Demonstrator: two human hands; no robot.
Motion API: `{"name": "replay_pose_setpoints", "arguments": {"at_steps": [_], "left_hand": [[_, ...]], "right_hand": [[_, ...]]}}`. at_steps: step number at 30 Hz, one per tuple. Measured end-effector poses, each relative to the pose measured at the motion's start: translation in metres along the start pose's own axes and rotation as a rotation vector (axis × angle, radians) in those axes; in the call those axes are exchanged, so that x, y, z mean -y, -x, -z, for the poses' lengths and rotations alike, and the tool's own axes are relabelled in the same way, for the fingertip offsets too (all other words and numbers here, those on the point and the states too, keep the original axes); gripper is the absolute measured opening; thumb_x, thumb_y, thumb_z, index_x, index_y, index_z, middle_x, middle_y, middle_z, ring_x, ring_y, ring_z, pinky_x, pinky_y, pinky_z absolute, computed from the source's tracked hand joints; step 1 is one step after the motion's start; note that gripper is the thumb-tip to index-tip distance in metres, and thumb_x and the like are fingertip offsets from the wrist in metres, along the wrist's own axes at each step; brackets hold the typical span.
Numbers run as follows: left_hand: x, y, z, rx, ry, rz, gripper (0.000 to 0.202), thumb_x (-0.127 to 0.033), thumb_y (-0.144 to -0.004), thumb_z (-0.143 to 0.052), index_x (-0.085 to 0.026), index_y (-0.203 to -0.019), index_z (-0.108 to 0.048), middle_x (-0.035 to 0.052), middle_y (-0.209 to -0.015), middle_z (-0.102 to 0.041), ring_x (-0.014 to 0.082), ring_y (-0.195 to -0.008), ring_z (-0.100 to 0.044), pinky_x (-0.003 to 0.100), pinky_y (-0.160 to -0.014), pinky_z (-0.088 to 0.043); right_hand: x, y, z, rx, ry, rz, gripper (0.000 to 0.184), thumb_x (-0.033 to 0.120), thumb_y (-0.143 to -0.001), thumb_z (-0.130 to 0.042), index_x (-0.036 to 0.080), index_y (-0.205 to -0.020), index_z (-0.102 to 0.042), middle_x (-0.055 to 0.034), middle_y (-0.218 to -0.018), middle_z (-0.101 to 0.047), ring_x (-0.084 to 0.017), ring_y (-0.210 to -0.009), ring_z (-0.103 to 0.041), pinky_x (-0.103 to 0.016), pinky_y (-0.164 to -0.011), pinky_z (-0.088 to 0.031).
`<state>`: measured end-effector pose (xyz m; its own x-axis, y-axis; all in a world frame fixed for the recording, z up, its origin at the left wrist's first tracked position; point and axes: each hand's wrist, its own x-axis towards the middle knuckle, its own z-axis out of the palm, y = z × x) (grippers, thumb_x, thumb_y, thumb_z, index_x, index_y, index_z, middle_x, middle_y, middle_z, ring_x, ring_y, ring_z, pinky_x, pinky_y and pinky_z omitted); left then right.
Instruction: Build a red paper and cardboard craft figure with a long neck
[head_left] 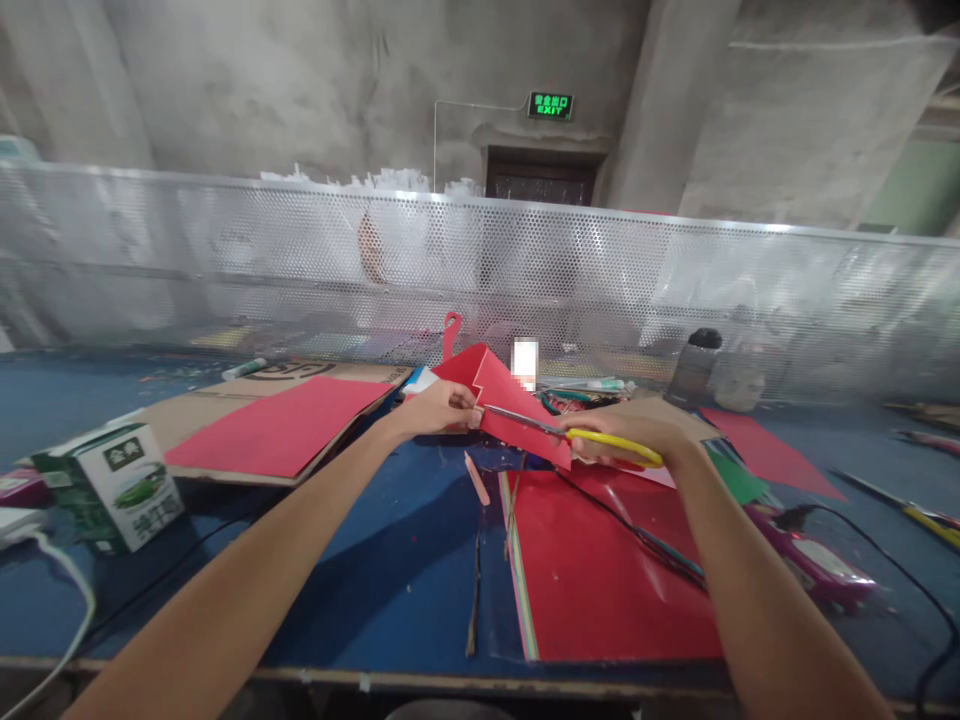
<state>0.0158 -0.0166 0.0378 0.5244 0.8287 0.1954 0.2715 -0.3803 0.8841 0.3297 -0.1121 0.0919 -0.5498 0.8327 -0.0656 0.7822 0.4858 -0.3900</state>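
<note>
My left hand (442,408) is closed, pinching the left edge of a red paper piece (504,395) held up above the blue table (390,560). My right hand (637,428) grips yellow-handled scissors (592,438). Their metal blades point left and lie against the red paper, close to my left fingers. Below my hands lies a stack of coloured sheets with a red sheet (607,570) on top.
A cardboard sheet (217,410) with red paper (277,425) on it lies at the left. Near the left edge stands a green-and-white carton (112,485). Cables, a pink tool (810,560), a dark bottle (694,365) and a perforated metal screen (480,270) surround the work spot.
</note>
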Motion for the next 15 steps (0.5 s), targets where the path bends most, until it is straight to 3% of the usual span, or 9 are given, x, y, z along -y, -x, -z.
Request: {"name": "replay_pose_setpoints", "arguments": {"at_steps": [6,15], "left_hand": [[-0.004,0.000,0.000,-0.017,-0.059,-0.066,0.028,-0.038,-0.076,-0.080,-0.016,-0.079,-0.062,0.0024,-0.078,-0.071,0.0150,-0.073,-0.066,0.025,-0.070,-0.050],[-0.008,-0.001,-0.002,-0.036,-0.071,-0.085,0.025,-0.031,-0.074,-0.082,-0.015,-0.083,-0.066,0.0033,-0.080,-0.073,0.0150,-0.074,-0.068,0.026,-0.073,-0.052]], "right_hand": [[0.019,0.005,0.004,-0.007,0.044,-0.025,0.047,0.064,-0.094,-0.044,0.024,-0.088,-0.068,-0.0049,-0.072,-0.065,-0.016,-0.057,-0.054,-0.028,-0.052,-0.032],[0.012,0.006,0.004,-0.055,0.138,-0.033,0.046,0.063,-0.095,-0.042,0.026,-0.083,-0.066,-0.0044,-0.072,-0.066,-0.018,-0.062,-0.057,-0.028,-0.054,-0.034]]}}
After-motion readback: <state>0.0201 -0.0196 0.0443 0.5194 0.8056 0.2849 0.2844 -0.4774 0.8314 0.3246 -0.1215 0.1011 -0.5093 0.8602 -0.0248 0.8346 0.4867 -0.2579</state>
